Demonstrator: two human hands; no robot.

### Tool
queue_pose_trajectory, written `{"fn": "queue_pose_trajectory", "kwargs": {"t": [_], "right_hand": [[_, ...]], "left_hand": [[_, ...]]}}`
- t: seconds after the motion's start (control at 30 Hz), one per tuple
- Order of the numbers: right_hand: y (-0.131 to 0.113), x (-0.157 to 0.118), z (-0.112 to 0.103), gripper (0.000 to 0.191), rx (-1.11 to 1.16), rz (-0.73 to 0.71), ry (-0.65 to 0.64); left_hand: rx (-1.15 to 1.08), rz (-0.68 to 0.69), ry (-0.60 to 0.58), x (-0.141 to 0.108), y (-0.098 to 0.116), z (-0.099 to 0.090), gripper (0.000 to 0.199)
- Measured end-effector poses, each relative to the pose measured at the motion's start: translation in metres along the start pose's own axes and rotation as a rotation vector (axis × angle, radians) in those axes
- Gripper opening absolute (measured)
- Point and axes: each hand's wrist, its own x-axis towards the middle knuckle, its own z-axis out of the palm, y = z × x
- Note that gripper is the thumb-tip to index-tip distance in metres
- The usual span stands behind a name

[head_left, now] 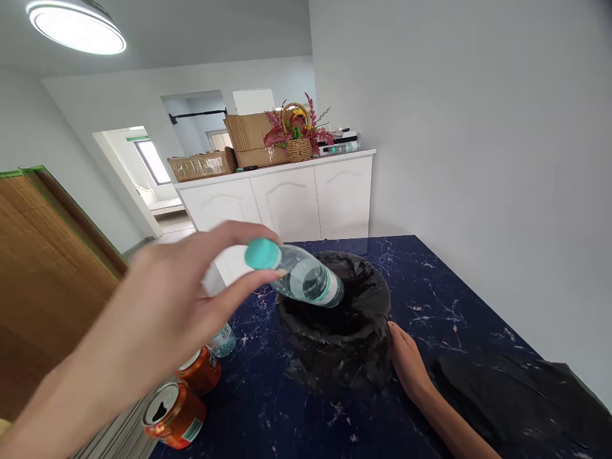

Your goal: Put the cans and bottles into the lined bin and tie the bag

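A clear plastic bottle with a teal cap (306,275) is tilted over a bin lined with a black bag (339,357), its base at the bin's mouth. My left hand (201,274) is closed round the cap end. Against the right side of the bin rests my right hand (406,357), its fingertips at the black bag and partly hidden. Two orange cans, a nearer one (176,415) and a farther one (203,373), stand at the table's left edge. Behind them is another clear bottle (224,341), partly covered by my left hand.
The blue marbled table (430,299) holds a flat black plastic bag (521,395) at the right. A white cabinet (291,197) beyond it carries cardboard boxes (203,164) and a flower basket (299,150). A grey wall borders the right side.
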Motion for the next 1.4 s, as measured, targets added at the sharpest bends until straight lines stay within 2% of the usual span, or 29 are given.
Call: {"fn": "queue_pose_trajectory", "kwargs": {"t": [0.13,0.23,0.3,0.57,0.73,0.8,0.9,1.03,1.13,1.2,1.3,1.4], "right_hand": [[-0.005,-0.001,0.002,0.047,0.001,0.0,-0.007],[-0.009,-0.002,0.002,0.048,0.0,0.003,-0.02],[-0.012,-0.003,0.003,0.049,0.0,0.005,-0.026],[-0.017,-0.004,0.005,0.049,0.002,0.016,-0.046],[-0.015,-0.003,0.005,0.051,0.014,0.013,-0.048],[-0.014,-0.003,0.003,0.05,0.009,0.021,-0.056],[-0.012,-0.004,0.0,0.05,-0.005,0.04,-0.067],[-0.01,-0.005,-0.002,0.05,-0.021,0.052,-0.076],[-0.009,-0.004,-0.003,0.051,-0.031,0.052,-0.084],[-0.007,-0.004,-0.004,0.053,-0.039,0.047,-0.084],[-0.003,-0.004,-0.005,0.053,-0.058,0.027,-0.074],[0.001,-0.005,-0.006,0.049,-0.087,-0.01,-0.049]], "left_hand": [[-0.068,0.187,-0.213,0.012,0.01,0.046,0.028],[-0.062,0.204,-0.326,0.02,0.008,0.072,0.023],[-0.042,0.195,-0.386,0.025,0.007,0.083,0.023],[0.007,0.164,-0.582,0.047,0.016,0.102,0.029],[-0.03,0.22,-0.699,0.051,0.005,0.118,0.022],[-0.094,0.254,-0.69,0.049,-0.002,0.117,0.024],[-0.176,0.236,-0.542,0.045,-0.012,0.101,0.036],[-0.083,0.087,-0.253,0.034,-0.04,0.07,0.046],[0.044,-0.032,-0.174,0.013,-0.081,0.056,0.053],[0.14,-0.119,-0.23,-0.006,-0.115,0.052,0.06],[0.281,-0.291,-0.412,-0.038,-0.161,0.055,0.074],[0.29,-0.424,-0.583,-0.064,-0.187,0.065,0.083]]}}
